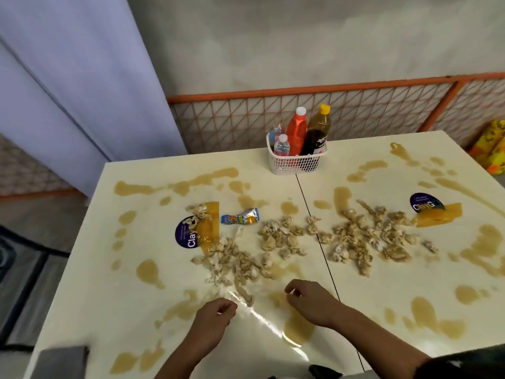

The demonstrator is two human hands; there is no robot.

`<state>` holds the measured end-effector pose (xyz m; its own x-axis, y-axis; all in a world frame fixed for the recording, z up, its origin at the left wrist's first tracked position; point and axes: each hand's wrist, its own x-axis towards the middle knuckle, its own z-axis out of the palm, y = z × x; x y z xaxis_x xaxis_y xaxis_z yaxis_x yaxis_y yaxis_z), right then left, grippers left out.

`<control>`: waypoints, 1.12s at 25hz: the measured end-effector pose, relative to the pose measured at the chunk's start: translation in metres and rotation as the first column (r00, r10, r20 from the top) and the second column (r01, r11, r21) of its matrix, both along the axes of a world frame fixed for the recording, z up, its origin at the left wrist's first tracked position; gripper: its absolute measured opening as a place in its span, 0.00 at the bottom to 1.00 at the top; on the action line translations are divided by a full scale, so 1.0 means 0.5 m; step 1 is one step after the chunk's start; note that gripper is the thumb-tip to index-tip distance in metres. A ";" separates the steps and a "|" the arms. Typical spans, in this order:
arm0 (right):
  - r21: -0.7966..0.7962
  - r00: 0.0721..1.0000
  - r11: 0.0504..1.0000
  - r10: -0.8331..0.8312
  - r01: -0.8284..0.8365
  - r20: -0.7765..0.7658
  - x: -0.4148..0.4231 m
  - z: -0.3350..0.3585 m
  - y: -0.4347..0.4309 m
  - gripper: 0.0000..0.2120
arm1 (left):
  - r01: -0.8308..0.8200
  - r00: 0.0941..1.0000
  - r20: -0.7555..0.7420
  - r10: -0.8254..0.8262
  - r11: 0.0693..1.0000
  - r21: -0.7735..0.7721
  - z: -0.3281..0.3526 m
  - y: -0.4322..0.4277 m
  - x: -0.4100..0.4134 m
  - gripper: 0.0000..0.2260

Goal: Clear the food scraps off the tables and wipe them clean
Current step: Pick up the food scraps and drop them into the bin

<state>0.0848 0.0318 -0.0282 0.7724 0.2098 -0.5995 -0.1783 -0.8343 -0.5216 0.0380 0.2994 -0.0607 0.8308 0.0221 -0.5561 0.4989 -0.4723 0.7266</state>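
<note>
Food scraps (276, 236): lying strewn across both tables (95, 310), among brown spills (149, 270).
Left hand (216, 314): I'm holding it curled beside the nearest scraps; whether it's pinching anything, I cannot tell.
Right hand (306, 299): likewise curled, contents unclear.
Risk: sweeping through spills could be smearing them wider.

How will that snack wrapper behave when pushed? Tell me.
The snack wrapper is twisted, crinkled foil, so probably light and floppy. It likely slides rather than rolls. Brown spills lie nearby, so it may drag through them.
</note>
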 end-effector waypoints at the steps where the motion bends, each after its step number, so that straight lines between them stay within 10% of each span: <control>1: -0.035 0.998 0.998 0.056 -0.056 0.014 0.008 -0.006 0.023 0.16 | 0.015 1.000 0.003 -0.015 1.000 0.005 -0.009 0.015 0.005 0.07; 9: -0.317 0.818 0.779 0.574 -0.541 0.013 0.022 -0.059 0.176 0.21 | 0.157 0.981 0.098 -0.169 0.980 0.123 -0.058 0.090 0.036 0.05; 16: -0.502 0.741 0.615 0.666 -0.608 -0.081 0.002 -0.091 0.228 0.23 | 0.364 0.892 0.054 -0.449 0.784 0.503 -0.089 0.097 0.042 0.19; 24: -0.538 0.747 0.632 0.665 -0.558 0.007 -0.007 -0.111 0.221 0.21 | 0.435 0.816 -0.043 -0.577 0.563 0.703 -0.086 0.085 0.071 0.18; 28: -0.364 0.852 0.842 0.487 -0.398 0.194 -0.002 -0.095 0.208 0.16 | 0.387 0.822 0.018 -0.569 0.581 0.717 -0.089 0.085 0.079 0.17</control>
